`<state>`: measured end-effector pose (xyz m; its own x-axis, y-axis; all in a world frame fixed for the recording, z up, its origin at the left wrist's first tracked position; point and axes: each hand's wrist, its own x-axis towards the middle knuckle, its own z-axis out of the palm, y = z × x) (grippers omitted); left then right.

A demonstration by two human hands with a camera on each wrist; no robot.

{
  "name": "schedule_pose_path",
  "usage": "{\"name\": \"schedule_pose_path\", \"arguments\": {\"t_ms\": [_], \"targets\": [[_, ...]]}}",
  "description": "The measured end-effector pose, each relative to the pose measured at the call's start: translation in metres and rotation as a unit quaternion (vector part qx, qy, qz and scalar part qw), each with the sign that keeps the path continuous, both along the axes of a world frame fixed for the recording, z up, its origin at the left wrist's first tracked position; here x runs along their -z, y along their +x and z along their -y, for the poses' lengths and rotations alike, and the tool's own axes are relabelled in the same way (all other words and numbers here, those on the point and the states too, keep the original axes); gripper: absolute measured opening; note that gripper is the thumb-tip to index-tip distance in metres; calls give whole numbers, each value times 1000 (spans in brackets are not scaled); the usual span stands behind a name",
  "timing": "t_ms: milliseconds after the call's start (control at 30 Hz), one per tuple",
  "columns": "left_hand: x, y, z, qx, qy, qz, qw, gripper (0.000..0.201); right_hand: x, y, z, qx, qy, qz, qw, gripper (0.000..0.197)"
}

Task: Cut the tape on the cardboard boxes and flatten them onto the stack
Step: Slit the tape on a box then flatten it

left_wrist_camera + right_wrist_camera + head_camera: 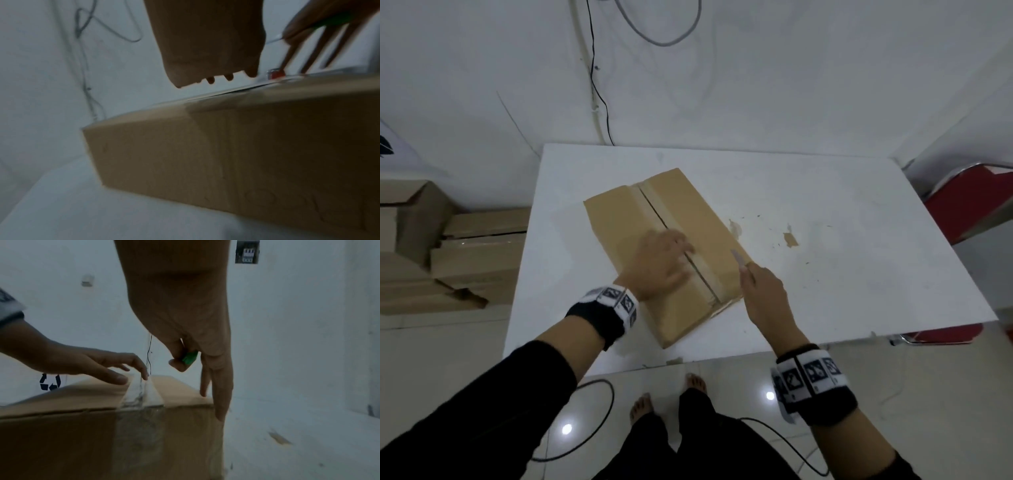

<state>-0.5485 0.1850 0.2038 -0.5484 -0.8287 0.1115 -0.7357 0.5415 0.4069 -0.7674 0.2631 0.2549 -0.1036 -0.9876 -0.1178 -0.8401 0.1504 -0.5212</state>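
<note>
- While no brand shows on the brown cardboard box (681, 253), a dark recycling symbol (50, 381) marks the wall behind it.
- It lies flat on the white surface (842, 240), angled, its near corner close to the front edge; clear tape (141, 392) runs along its slit top seam.
- Left hand (659, 262) presses the top, grip spread apart.
- Right hand (765, 291), grip clamped on a green-handled cutter (190, 358), hovers at the box's right edge.
- More cardboard boxes (476, 260) sit stacked on the floor, left.

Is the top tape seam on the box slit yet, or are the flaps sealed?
Slit: a dark gap runs along the tape on the box. Flaps lie flat, unopened, under the left hand.
</note>
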Motion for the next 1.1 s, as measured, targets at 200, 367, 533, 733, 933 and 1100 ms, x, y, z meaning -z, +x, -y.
{"name": "schedule_pose_path", "arguments": {"t_ms": [200,367,533,733,933,1100], "targets": [[4,-21,-26,110,16,89,990,81,26,19,-10,79,3,125,989,30],[-18,-37,-14,127,28,186,974,94,31,21,0,65,-7,130,989,36],[-31,-40,1,128,55,221,965,99,33,20,22,54,-13,117,992,36],[-34,-49,4,111,78,214,967,99,43,15,37,47,4,117,992,31],[-28,-45,-5,65,127,217,966,95,48,-7,29,70,-55,215,972,31],[-27,-46,-14,40,132,225,965,98,41,-18,1,89,-68,256,960,20]]}}
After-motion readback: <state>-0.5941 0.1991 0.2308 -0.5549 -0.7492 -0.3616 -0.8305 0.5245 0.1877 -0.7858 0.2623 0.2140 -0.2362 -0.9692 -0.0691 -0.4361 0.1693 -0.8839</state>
